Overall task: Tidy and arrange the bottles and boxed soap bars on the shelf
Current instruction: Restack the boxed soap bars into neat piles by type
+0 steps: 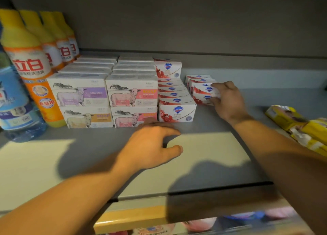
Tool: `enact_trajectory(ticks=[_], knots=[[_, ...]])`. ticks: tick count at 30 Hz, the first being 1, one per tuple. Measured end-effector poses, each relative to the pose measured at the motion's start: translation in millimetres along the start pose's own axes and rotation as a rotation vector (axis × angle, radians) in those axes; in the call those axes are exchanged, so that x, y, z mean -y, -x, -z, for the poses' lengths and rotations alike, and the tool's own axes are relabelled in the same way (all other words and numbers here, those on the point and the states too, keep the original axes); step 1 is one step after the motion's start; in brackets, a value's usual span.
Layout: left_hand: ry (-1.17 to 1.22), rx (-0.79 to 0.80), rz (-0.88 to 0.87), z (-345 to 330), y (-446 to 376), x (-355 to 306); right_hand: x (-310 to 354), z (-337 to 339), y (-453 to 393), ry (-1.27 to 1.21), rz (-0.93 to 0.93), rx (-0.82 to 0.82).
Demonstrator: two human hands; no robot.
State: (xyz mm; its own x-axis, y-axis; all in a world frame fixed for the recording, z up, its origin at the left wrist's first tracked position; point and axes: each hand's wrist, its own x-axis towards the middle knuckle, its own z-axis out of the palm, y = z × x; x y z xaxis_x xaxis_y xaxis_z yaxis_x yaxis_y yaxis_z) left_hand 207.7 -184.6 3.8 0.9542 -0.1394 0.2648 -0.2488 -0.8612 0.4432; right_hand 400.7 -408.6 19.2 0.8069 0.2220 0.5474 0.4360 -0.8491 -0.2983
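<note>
On the grey shelf [212, 146], my right hand [228, 102] grips a stack of two red-and-white soap boxes [203, 93] at the front of a short row, right of a longer red-and-white soap row [177, 111]. My left hand [152, 146] hovers open over the shelf in front of the sheep-printed soap boxes [132, 96], holding nothing. Further left stand more sheep soap boxes [81, 96] stacked two high, then a line of yellow-orange bottles [30, 61] running back, and a blue bottle [16, 103] at the left edge.
Yellow packets [300, 126] lie loosely at the right end of the shelf. The shelf's front lip carries a yellow price strip [132, 218], with more goods blurred on the shelf below. The back wall [194, 22] is plain grey.
</note>
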Motion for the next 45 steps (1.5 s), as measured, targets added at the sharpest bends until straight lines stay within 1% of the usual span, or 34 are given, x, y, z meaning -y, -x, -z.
enact_trajectory(ticks=[3, 5, 9, 13, 17, 19, 22, 24, 27, 29, 31, 32, 34, 38, 41, 45], knots=[[-0.006, 0.016, -0.005, 1, 0, 1, 10, 16, 16, -0.142, -0.054, -0.042], [0.022, 0.014, 0.002, 3, 1, 0, 18, 30, 30, -0.286, -0.124, -0.085], [0.209, -0.062, 0.047, 6, 0, -3, 37, 56, 70, -0.649, -0.242, -0.155], [0.323, -0.15, 0.076, 8, 1, -5, 61, 75, 102, -0.721, -0.269, -0.21], [0.367, -0.186, 0.061, 12, 5, -8, 82, 84, 122, -0.783, -0.288, -0.263], [0.465, -0.192, 0.039, 15, 7, -10, 93, 87, 130, -0.834, -0.294, -0.223], [0.754, -0.164, 0.032, 20, 10, -14, 111, 85, 138, -0.894, -0.265, -0.09], [0.909, -0.124, 0.065, 23, 12, -16, 121, 80, 142, -0.925, -0.26, -0.053], [1.008, -0.105, 0.121, 26, 14, -15, 127, 73, 147, -1.006, -0.309, -0.036], [1.061, -0.112, 0.193, 27, 14, -13, 122, 68, 153, -1.167, -0.296, 0.052], [1.106, -0.117, 0.279, 26, 12, -10, 115, 63, 158, -1.309, -0.221, 0.161], [1.122, -0.117, 0.315, 26, 10, -9, 112, 60, 159, -1.313, -0.185, 0.197], [1.155, -0.117, 0.36, 26, 8, -6, 109, 57, 158, -1.231, -0.169, 0.216], [1.155, -0.095, 0.396, 26, 7, -5, 113, 53, 155, -1.187, -0.306, 0.143], [1.122, -0.074, 0.388, 25, 7, -6, 114, 54, 154, -1.159, -0.403, 0.138], [1.104, -0.048, 0.366, 25, 8, -7, 114, 56, 152, -1.153, -0.437, 0.125]])
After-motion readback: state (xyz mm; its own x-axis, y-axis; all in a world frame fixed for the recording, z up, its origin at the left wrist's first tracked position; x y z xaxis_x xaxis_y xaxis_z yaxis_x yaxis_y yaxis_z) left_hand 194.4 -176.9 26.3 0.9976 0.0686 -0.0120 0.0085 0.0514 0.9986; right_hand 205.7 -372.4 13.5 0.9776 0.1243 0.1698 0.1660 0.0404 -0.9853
